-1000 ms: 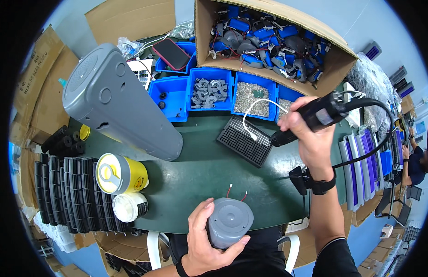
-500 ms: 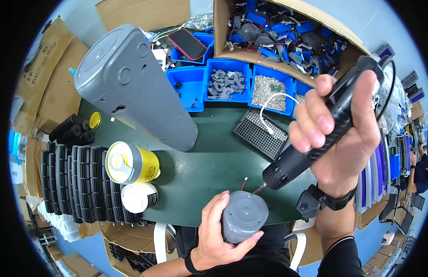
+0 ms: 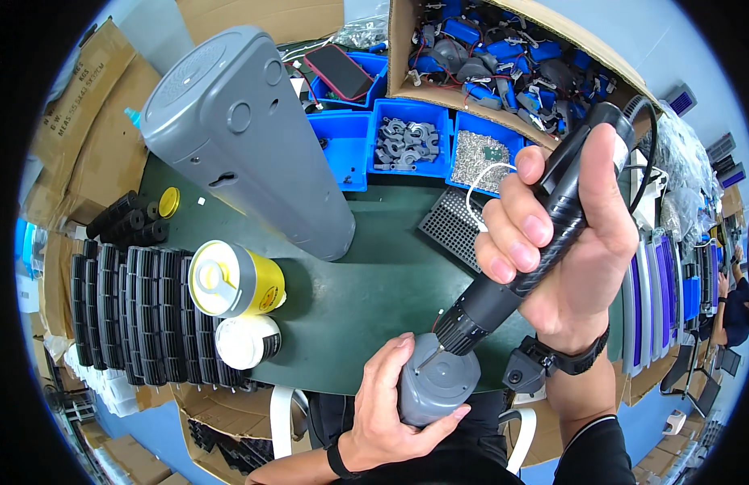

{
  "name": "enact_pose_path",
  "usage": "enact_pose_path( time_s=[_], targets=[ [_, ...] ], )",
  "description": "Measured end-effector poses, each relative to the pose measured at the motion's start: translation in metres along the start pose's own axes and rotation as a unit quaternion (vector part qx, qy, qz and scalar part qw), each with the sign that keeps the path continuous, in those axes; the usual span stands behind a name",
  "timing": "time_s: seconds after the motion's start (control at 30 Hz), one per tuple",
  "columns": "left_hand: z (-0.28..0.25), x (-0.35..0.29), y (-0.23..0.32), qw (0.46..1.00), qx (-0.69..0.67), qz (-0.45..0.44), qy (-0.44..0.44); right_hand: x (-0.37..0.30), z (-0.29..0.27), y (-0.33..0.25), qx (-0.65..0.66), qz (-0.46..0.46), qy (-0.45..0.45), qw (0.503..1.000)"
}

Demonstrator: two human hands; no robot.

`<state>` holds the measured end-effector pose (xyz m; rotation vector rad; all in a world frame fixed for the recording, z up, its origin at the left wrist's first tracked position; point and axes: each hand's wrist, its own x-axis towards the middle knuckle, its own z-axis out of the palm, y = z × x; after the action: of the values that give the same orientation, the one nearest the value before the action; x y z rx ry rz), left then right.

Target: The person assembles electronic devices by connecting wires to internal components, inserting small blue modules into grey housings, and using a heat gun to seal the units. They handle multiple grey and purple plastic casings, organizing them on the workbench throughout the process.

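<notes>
My left hand is closed round a short grey cylindrical housing, holding it near the table's front edge. A black electric screwdriver with a cable at its rear slants down from the upper right. My right hand is wrapped round its barrel. The bit meets the housing's top face towards its left side, by the look of it; whether it sits in a screw is too small to tell. Beyond my hands, a tall grey cylinder-shaped casing stands on the green table.
Blue bins hold grey clips and small screws. Behind them is a carton of blue wired parts. A perforated black block lies mid-table. Left are a yellow tub, a white jar and black ribbed rollers.
My right hand has brought the screwdriver down and left, so its bit has moved from the housing's far right edge onto its top face. The housing has shifted slightly right and tilted.
</notes>
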<state>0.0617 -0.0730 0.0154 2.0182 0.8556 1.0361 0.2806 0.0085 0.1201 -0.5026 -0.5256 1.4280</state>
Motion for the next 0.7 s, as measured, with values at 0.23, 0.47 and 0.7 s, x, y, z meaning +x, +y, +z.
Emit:
enact_pose_path(
  time_s=[0.23,0.47,0.7],
  targets=[
    [0.0,0.001,0.0,1.0,0.005,0.009,0.0,-0.001,-0.005,0.003,0.003,0.016,-0.015,1.0],
    [0.0,0.004,0.006,1.0,-0.011,-0.011,0.02,-0.001,0.017,0.002,-0.049,0.024,-0.007,0.998],
    [0.001,0.001,0.007,0.999,-0.004,-0.028,0.017,-0.001,0.028,0.006,-0.141,0.04,-0.045,0.988]
  ],
)
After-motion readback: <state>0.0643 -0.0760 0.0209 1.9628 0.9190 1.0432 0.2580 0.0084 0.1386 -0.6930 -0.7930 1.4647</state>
